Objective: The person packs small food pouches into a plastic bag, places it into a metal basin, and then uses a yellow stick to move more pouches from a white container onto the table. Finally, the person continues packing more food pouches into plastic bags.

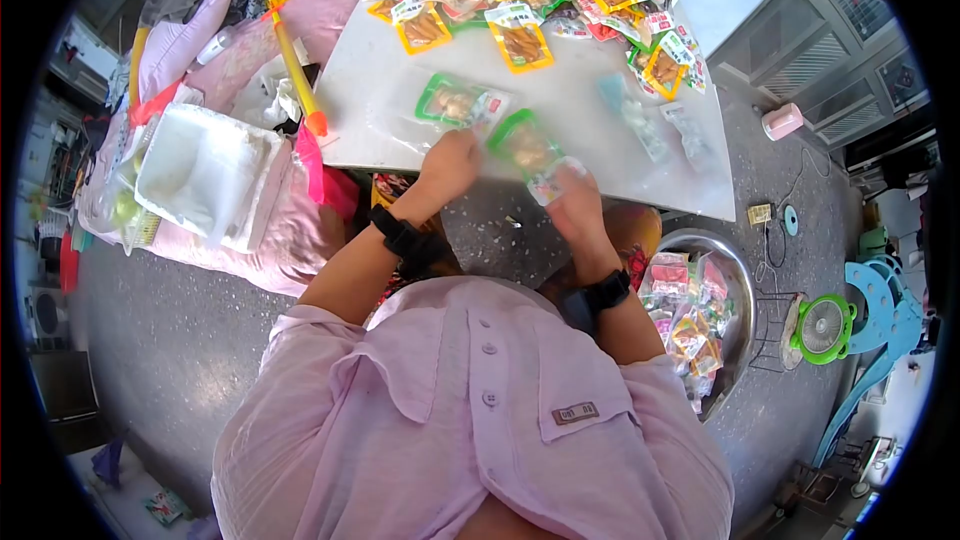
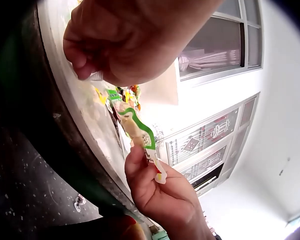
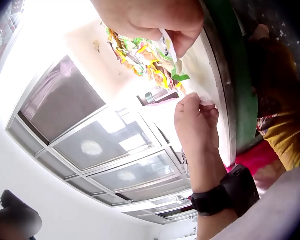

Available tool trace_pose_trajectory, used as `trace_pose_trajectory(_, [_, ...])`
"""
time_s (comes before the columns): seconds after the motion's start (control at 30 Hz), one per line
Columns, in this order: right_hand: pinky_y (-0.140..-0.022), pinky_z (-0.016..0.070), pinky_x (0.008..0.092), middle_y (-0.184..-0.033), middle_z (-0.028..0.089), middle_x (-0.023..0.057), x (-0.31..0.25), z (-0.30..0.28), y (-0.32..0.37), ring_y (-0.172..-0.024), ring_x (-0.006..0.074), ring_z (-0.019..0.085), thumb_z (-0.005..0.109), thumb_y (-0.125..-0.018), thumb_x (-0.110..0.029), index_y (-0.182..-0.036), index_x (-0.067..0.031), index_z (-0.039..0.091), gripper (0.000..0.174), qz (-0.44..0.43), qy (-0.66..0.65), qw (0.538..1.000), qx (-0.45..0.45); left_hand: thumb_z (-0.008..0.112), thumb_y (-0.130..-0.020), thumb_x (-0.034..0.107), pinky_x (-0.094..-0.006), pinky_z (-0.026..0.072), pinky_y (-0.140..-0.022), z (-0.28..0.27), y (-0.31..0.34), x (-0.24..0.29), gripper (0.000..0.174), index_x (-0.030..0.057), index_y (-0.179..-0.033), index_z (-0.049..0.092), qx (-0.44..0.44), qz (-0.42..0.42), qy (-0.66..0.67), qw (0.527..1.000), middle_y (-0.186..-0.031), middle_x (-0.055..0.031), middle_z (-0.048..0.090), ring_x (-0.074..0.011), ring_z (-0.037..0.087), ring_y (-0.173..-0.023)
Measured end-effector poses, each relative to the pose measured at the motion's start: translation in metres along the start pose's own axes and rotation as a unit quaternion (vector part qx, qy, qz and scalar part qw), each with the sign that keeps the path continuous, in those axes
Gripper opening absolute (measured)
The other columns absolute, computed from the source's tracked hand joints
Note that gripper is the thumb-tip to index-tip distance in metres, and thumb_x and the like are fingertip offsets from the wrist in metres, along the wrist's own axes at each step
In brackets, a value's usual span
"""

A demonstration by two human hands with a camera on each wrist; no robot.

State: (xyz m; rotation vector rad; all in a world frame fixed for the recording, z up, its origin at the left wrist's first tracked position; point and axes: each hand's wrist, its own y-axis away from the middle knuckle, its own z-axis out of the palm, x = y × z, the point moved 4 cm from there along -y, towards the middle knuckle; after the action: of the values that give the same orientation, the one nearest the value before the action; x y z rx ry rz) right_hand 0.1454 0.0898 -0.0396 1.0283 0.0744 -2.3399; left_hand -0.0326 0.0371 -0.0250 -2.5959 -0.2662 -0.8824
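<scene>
My right hand [image 1: 578, 208] grips the white printed end of a green-edged, see-through food packet [image 1: 525, 145] with pale contents, held over the table's near edge. In the left wrist view, the thumb and fingers of that hand pinch the packet [image 2: 135, 131]. My left hand [image 1: 450, 168] is curled beside it, pinching a bit of whitish, see-through plastic [image 3: 206, 101]; most of this piece is hidden by the fingers. Just beyond the left hand is a second green-edged packet [image 1: 447, 100], with clear plastic film [image 1: 385, 128] spread around its left side.
Several yellow-, red- and green-edged packets [image 1: 520, 35] are heaped at the table's [image 1: 350, 90] far side. Two bluish clear packets [image 1: 635, 120] lie to the right. A metal basin [image 1: 740, 340] of packets stands on the floor; a white foam box [image 1: 205, 175] sits at left.
</scene>
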Motion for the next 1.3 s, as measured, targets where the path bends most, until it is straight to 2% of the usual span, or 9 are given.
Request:
trace_pose_trajectory(0.33, [-0.076,0.0448,0.0373,-0.095,0.055,0.0140,-0.004,0.002,-0.017,-0.086,0.0241,0.055,0.042,-0.078,0.000,-0.095,0.0047,0.048,0.018,-0.003,0.005,1.000,0.009,0.046,-0.071,0.006,-0.0396,0.0393,-0.064,-0.014,-0.002,0.023,0.007,-0.0003,-0.072,0.048,0.045,0.027,0.050,0.997,-0.071,-0.0187,0.050,-0.0348,0.049,-0.074])
trace_pose_trajectory(0.53, [-0.074,0.0460,0.0370,-0.095,0.054,0.0145,0.009,0.007,-0.029,-0.085,0.0246,0.055,0.043,-0.077,0.001,-0.098,0.0042,0.047,0.021,0.047,0.020,0.997,-0.049,0.047,-0.071,0.008,-0.0404,0.0411,-0.062,-0.011,-0.001,0.029,0.007,0.0009,-0.073,0.048,0.035,0.039,-0.001,0.999,-0.072,-0.0178,0.051,-0.0351,0.050,-0.072])
trace_pose_trajectory(0.63, [-0.071,0.0469,0.0366,-0.096,0.053,0.0145,0.011,0.016,-0.040,-0.085,0.0246,0.056,0.043,-0.076,0.001,-0.100,0.0050,0.046,0.025,0.074,0.077,0.994,-0.006,0.048,-0.071,0.009,-0.0413,0.0423,-0.059,-0.012,0.003,0.034,0.007,0.0020,-0.074,0.048,0.030,0.023,-0.037,0.999,-0.072,-0.0168,0.050,-0.0349,0.051,-0.069])
trace_pose_trajectory(0.73, [-0.069,0.0477,0.0367,-0.096,0.053,0.0144,0.019,0.030,-0.051,-0.084,0.0242,0.056,0.044,-0.075,0.002,-0.102,0.0047,0.045,0.027,0.107,0.059,0.989,-0.083,0.048,-0.071,0.009,-0.0421,0.0433,-0.056,-0.020,0.008,0.043,0.006,0.0030,-0.073,0.048,0.042,0.035,-0.071,0.996,-0.071,-0.0162,0.050,-0.0350,0.051,-0.066])
trace_pose_trajectory(0.93, [-0.065,0.0480,0.0342,-0.094,0.052,0.0111,0.031,0.059,-0.048,-0.080,0.0223,0.055,0.041,-0.077,-0.003,-0.104,0.0003,0.046,0.028,0.129,0.125,0.980,-0.085,0.049,-0.071,0.010,-0.0426,0.0438,-0.053,-0.019,0.016,0.047,0.007,0.0041,-0.072,0.047,0.012,0.047,-0.114,0.992,-0.072,-0.0157,0.050,-0.0349,0.052,-0.061])
trace_pose_trajectory(1.03, [-0.057,0.0465,0.0290,-0.085,0.054,0.0071,0.030,0.059,-0.045,-0.071,0.0170,0.055,0.044,-0.078,-0.010,-0.098,-0.0020,0.050,0.022,0.150,0.163,0.972,-0.085,0.050,-0.070,0.011,-0.0422,0.0437,-0.052,-0.020,0.018,0.045,0.008,0.0043,-0.072,0.047,0.014,0.040,-0.102,0.994,-0.071,-0.0156,0.050,-0.0349,0.052,-0.061])
trace_pose_trajectory(1.13, [-0.046,0.0394,0.0223,-0.073,0.054,0.0029,0.011,0.047,-0.043,-0.058,0.0103,0.050,0.048,-0.079,-0.017,-0.089,-0.0042,0.054,0.018,0.160,0.369,0.908,-0.118,0.050,-0.071,0.011,-0.0421,0.0434,-0.052,-0.015,0.023,0.035,0.008,0.0043,-0.072,0.046,0.027,0.033,-0.087,0.995,-0.071,-0.0155,0.050,-0.0350,0.052,-0.061])
trace_pose_trajectory(1.23, [-0.041,0.0311,0.0178,-0.066,0.052,0.0002,0.017,0.041,-0.047,-0.048,0.0062,0.043,0.050,-0.079,-0.021,-0.083,-0.0061,0.055,0.016,0.153,0.342,0.924,-0.082,0.050,-0.071,0.011,-0.0423,0.0432,-0.053,-0.011,0.025,0.034,0.008,0.0047,-0.074,0.046,0.020,0.034,-0.084,0.996,-0.071,-0.0150,0.050,-0.0348,0.052,-0.062])
trace_pose_trajectory(1.3, [-0.039,0.0307,0.0179,-0.067,0.052,0.0006,0.028,0.047,-0.050,-0.048,0.0063,0.043,0.050,-0.079,-0.020,-0.083,-0.0058,0.055,0.016,0.158,0.296,0.939,-0.081,0.050,-0.071,0.010,-0.0423,0.0432,-0.053,-0.012,0.026,0.038,0.008,0.0051,-0.077,0.048,0.023,0.063,-0.074,0.995,-0.071,-0.0146,0.051,-0.0345,0.052,-0.063])
